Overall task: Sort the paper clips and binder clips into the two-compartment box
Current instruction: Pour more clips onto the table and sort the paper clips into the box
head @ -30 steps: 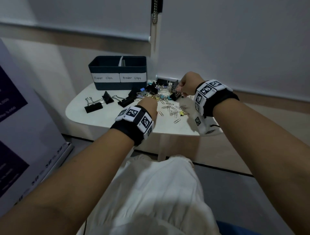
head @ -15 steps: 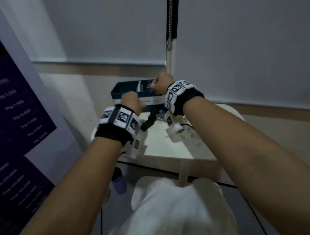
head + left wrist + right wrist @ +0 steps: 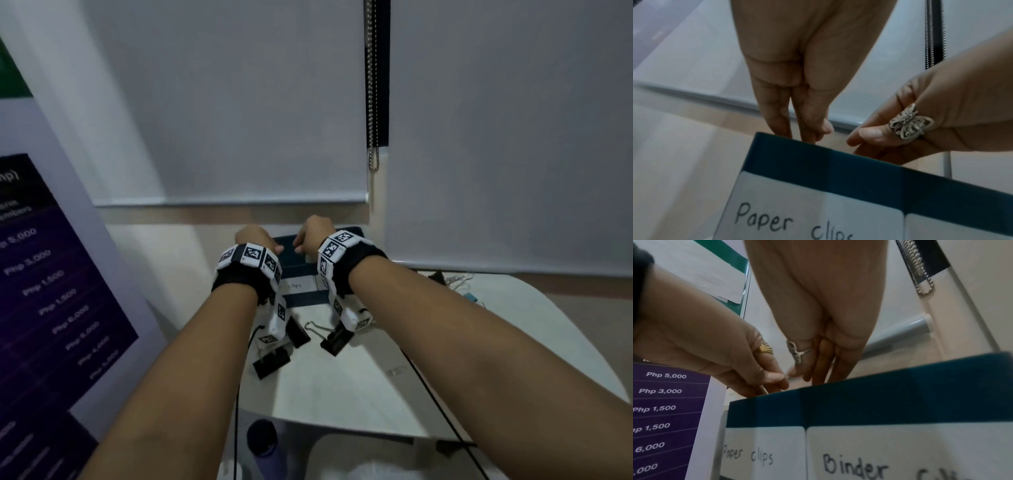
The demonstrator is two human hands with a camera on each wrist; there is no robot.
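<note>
Item: two-compartment box (image 3: pixel 301 274), dark teal, standing upright and open-topped on the white table (image 3: pixel 513 342). Its long axis ran left to right, directly below the fingertips. Labelled front wall faced the wearer: "Paper clips" label (image 3: pixel 797 219) under the left fingers, "Binder clips" label (image 3: pixel 900 459) to the right of the right fingers.

Left hand (image 3: pixel 795 91): fingers pointed straight down and pressed together, tips dipped behind the box rim over the paper-clip side. Whether anything was pinched between them could not be told; no clip showed.

Right hand (image 3: pixel 818 337): fingers likewise downward and close together, tips at the rim near the divide between the two labels, thumb near the left thumb. Contents, if any, not visible; grip could not be told.

Remaining stock: three large black binder clips (image 3: pixel 335 337) lay on the table nearer the wearer than the fingers, below both wrists. A smaller tangle of clips (image 3: pixel 455 281) lay well to the right of the right hand. One loose paper clip (image 3: pixel 397 370) lay apart, nearer the wearer.

Progress, by judgement: sorting under way, far from finished; box contents hidden, so the count already sorted is unknown. Large binder clips untouched.
</note>
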